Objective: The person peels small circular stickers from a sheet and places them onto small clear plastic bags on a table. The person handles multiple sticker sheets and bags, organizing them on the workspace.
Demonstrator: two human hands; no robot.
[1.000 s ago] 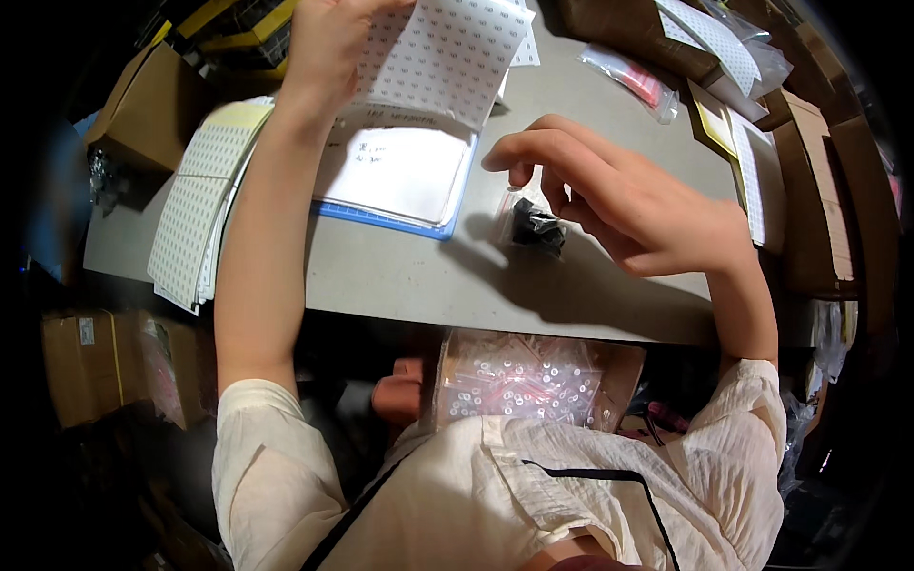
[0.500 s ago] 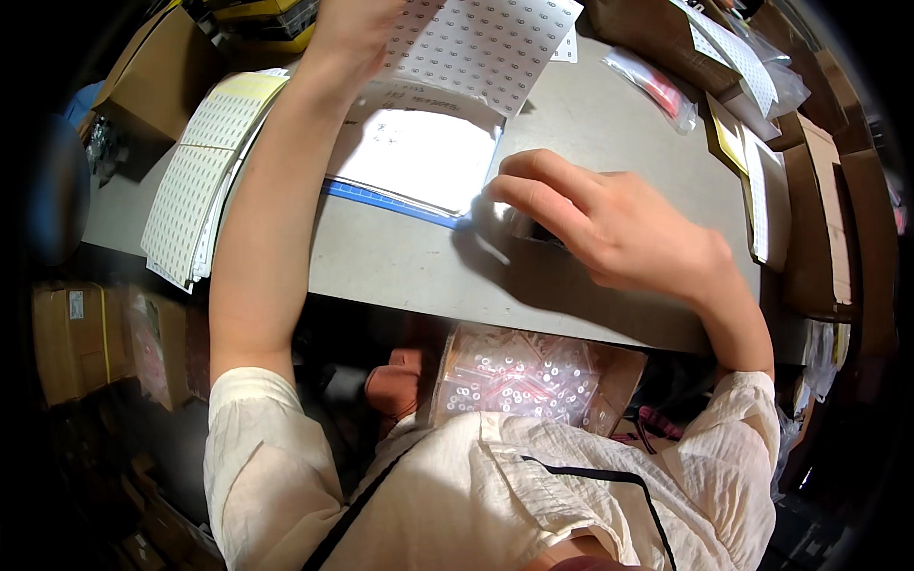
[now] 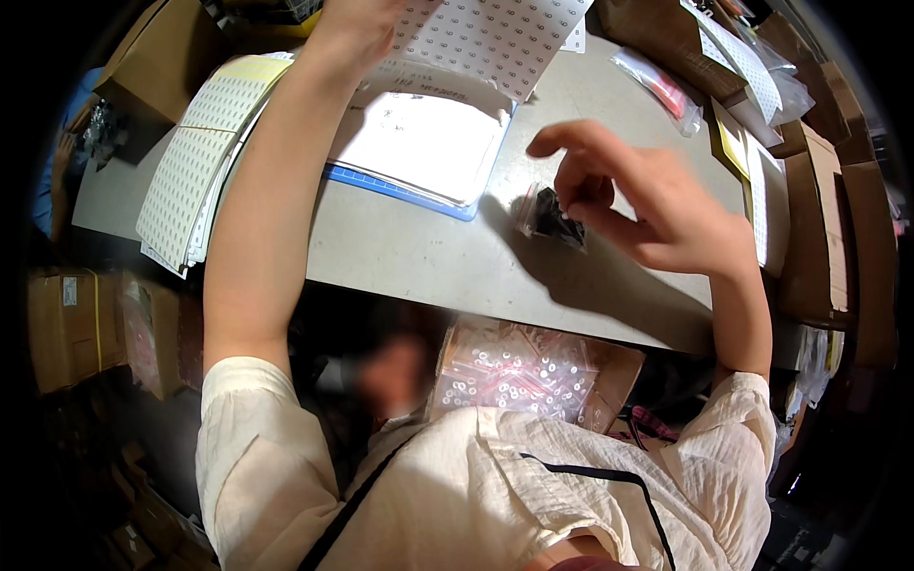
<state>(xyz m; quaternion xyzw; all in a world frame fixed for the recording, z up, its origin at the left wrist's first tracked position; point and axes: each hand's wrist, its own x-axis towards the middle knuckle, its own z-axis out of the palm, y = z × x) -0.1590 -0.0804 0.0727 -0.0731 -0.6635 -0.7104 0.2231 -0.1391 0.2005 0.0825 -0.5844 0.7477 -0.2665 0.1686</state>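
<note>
My left hand (image 3: 367,21) is at the top edge of the view, its fingertips cut off. It grips a white sheet of small printed round stickers (image 3: 486,48), which slants up over a stack of white papers (image 3: 409,143) on a blue cutting mat (image 3: 395,195). My right hand (image 3: 657,205) hovers beside a small clear zip bag of black pieces (image 3: 555,221) lying on the table. Its index finger stretches out to the left; the other fingers curl loosely near the thumb, over the bag. A tiny white spot shows by the thumb tip; I cannot tell what it is.
Bundled sticker sheets (image 3: 195,157) lie left on the grey table (image 3: 381,257). A cardboard box (image 3: 157,67) stands behind them. A bag with red contents (image 3: 657,86) and cardboard boxes (image 3: 824,209) are at the right. Below the table edge, an open box holds bags of white rings (image 3: 514,371).
My right hand has moved right, away from the paper stack's corner, and its index finger has lifted. The small bag of black pieces now shows more fully. My left hand stays at the sheet.
</note>
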